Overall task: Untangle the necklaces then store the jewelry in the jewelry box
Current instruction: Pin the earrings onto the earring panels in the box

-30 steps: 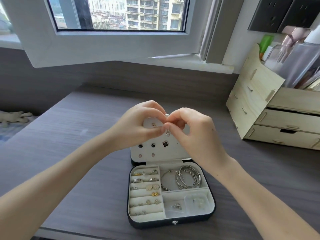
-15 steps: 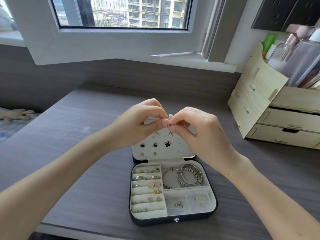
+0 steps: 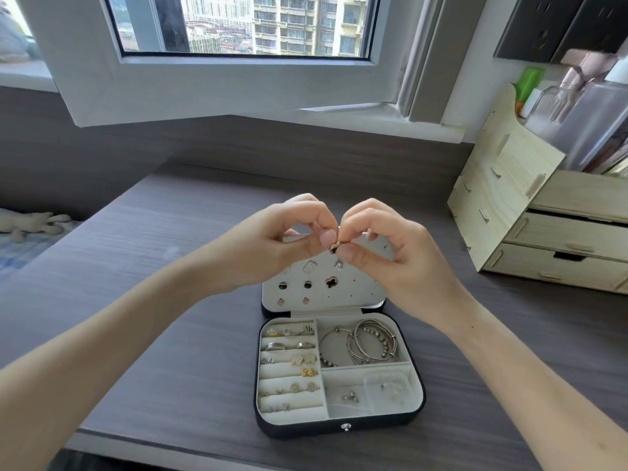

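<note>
Now both hands are meeting above the open lid [image 3: 360, 294] of the jewelry box [image 3: 339, 421], which is sitting on the bench [image 3: 153, 334]. The left hand [image 3: 285, 246] and right hand [image 3: 384, 246] are each closing a narrow thumb-and-finger grip on one small rose-gold piece [image 3: 335, 247], probably an earring or its back; it is too small to tell which. No necklace chain is showing anywhere, so the step in hand is likely fitting this piece for storage in the lid, where other studs [image 3: 331, 282] are already sitting in rows.

To do it well, the person should be keeping the piece low over the box, so a slip is landing it inside rather than on the bench. One hand should be holding steady while the other is doing the turning or pushing. Light pressure is suiting a thin post; bending is the risk. Free holes are showing at the lid's right side. The bangles [image 3: 365, 341] and rings [image 3: 289, 345] are lying sorted in their compartments and should be left undisturbed.
</note>
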The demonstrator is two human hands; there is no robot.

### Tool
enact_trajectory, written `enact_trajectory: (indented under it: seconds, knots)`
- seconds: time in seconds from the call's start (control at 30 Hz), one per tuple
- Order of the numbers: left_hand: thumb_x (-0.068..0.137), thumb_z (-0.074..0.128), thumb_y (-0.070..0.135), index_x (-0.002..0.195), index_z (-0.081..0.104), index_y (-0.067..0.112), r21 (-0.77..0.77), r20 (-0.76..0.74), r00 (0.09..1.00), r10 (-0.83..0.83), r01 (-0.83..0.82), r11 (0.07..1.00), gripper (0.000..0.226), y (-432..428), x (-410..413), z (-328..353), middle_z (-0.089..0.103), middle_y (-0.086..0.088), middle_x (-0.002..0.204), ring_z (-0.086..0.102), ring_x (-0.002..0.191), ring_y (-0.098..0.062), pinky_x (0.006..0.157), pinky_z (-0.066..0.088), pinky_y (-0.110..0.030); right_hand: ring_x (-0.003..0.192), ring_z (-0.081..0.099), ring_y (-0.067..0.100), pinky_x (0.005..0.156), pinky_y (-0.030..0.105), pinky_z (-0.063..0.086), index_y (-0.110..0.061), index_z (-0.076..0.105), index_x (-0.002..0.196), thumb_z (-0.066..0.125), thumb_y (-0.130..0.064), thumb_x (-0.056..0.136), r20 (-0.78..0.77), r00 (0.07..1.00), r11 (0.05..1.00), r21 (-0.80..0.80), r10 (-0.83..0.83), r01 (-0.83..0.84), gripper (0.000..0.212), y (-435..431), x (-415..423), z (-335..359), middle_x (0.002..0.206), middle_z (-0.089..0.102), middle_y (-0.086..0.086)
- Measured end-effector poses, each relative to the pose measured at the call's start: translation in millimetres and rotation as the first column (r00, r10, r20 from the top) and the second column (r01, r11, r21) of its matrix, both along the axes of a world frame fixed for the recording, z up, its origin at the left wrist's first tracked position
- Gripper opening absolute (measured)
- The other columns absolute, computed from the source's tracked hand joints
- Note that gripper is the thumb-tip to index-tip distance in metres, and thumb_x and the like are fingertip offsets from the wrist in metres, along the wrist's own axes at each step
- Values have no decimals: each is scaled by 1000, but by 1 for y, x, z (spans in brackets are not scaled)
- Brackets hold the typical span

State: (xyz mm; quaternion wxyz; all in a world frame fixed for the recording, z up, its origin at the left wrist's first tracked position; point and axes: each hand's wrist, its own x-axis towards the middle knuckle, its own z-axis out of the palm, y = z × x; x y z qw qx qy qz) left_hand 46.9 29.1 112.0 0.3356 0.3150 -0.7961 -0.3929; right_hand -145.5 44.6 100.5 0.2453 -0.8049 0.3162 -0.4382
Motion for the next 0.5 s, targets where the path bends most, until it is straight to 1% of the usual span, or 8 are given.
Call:
enact_trajectory:
  seconds: [0.07, 0.13, 0.17, 0.23, 0.3, 0.33, 0.43, 0.5]
  knots:
    - [87, 54, 36, 79, 61, 27, 13, -3, 999, 34, -34, 999, 14, -2, 1, 0, 51, 15, 83, 51, 79, -3, 69, 43, -20, 92, 53, 17, 85, 28, 39, -18, 60, 83, 61, -26, 84, 7, 999, 999, 31, 40, -40, 7, 1, -2, 2, 91, 57, -5]
    - [87, 51, 33, 74, 58, 31, 34, -5, 998, 65, -64, 997, 16, -4, 3, -1, 52, 18, 77, 50, 74, -1, 66, 41, -16, 95, 53, 16, 89, 31, 40, -18, 60, 82, 62, -26, 83, 27, 998, 997, 58, 53, -54, 8, 3, -5, 4, 93, 57, -5]
    - [87, 51, 33, 73, 58, 32, 41, -9, 997, 70, -70, 997, 16, -5, 3, -1, 54, 19, 75, 51, 73, 0, 65, 41, -16, 95, 53, 15, 90, 30, 40, -19, 60, 80, 62, -28, 82, 25, 999, 999, 47, 23, -24, 9, 4, -6, 4, 92, 57, -7]
    - [89, 53, 32, 73, 59, 31, 61, -27, 996, 81, -79, 995, 17, -5, 4, -1, 56, 18, 73, 53, 73, -1, 64, 42, -16, 94, 52, 12, 90, 30, 37, -23, 61, 77, 62, -34, 80, -25, 991, 990, -58, -131, 130, 11, 5, -12, -2, 89, 56, -11]
    - [90, 55, 32, 72, 60, 29, 91, -42, 993, 111, -107, 990, 18, -6, 3, -3, 59, 15, 72, 54, 72, -4, 64, 42, -18, 90, 50, 10, 85, 31, 34, -25, 64, 73, 62, -40, 77, -103, 938, 929, -207, -332, 306, 16, 5, -19, -14, 84, 53, -13]
    - [89, 56, 32, 72, 61, 29, 103, -49, 990, 131, -126, 987, 18, -6, 3, -3, 60, 12, 72, 55, 72, -6, 65, 42, -22, 86, 49, 12, 81, 31, 31, -25, 65, 72, 61, -42, 76, -140, 904, 894, -270, -404, 358, 18, 5, -23, -21, 82, 52, -13]
    - [83, 57, 37, 72, 63, 27, 126, -96, 977, 191, -178, 976, 16, -8, 1, -5, 62, -10, 78, 55, 75, -23, 66, 41, -35, 77, 47, 15, 72, 32, 27, -24, 68, 70, 61, -42, 76, -229, 835, 834, -388, -500, 392, 20, 5, -29, -40, 76, 52, -11]
    - [82, 57, 36, 75, 64, 22, 115, -141, 964, 226, -210, 971, 18, -8, -3, -5, 63, -19, 87, 56, 77, -31, 67, 42, -39, 73, 46, 15, 70, 31, 26, -24, 69, 69, 62, -40, 76, -266, 805, 809, -442, -531, 388, 20, 3, -27, -48, 74, 52, -9]
